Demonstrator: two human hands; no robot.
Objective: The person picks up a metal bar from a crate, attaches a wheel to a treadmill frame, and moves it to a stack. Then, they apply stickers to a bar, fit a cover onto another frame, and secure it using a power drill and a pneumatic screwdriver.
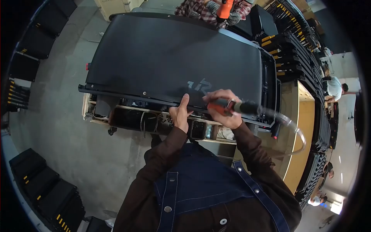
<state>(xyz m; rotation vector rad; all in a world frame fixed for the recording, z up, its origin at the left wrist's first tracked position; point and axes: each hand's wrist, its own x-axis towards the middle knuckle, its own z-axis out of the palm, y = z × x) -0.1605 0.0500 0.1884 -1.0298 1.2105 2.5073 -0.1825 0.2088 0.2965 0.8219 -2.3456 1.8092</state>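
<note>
Grey floor [112, 162], stacked black panels [44, 181], bins [133, 126], right grip [232, 120] around tool [246, 108]

In the centre of the frame, the treadmill belt [170, 50] is showing black with a silver-grey logo [205, 84], the hose-fed driver [223, 105] red and black. Lower down, the apron [208, 174] is appearing navy, the sleeves [164, 152] dark brown. At the top, a plaid shirt [190, 9] is mixing red and white beside an orange power driver [225, 9].

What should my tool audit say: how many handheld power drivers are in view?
2: one red-and-black driver in the right hand, over the near edge of the black panel; an orange driver at its far edge, by a plaid sleeve. Others may be hidden.
</note>
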